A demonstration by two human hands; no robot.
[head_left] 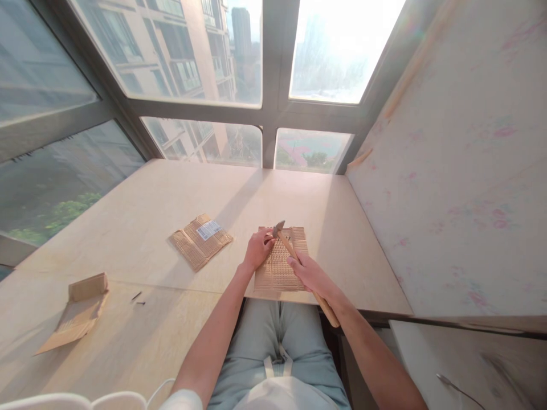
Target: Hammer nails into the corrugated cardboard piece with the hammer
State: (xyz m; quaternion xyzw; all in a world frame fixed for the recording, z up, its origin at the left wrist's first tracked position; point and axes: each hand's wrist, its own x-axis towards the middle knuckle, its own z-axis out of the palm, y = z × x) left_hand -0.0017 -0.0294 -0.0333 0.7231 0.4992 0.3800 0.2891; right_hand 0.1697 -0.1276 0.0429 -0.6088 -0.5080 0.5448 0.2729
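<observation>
Bright window (243, 51) behind a pale table (239, 191). We judge hammering as partway: dark marks show near the top of the card (277, 276), flat in front of us; 2 loose nails (141, 303) lie near the box (74, 316), 2nd card (192, 246) sits apart. No. done/left unclear. R hand (311, 274) wraps the hammer (288, 245) handle, approx. mid-length. L hand (257, 248) is at the card's top-left, fingertips near the hammer head; can't tell if they grip anything.
</observation>
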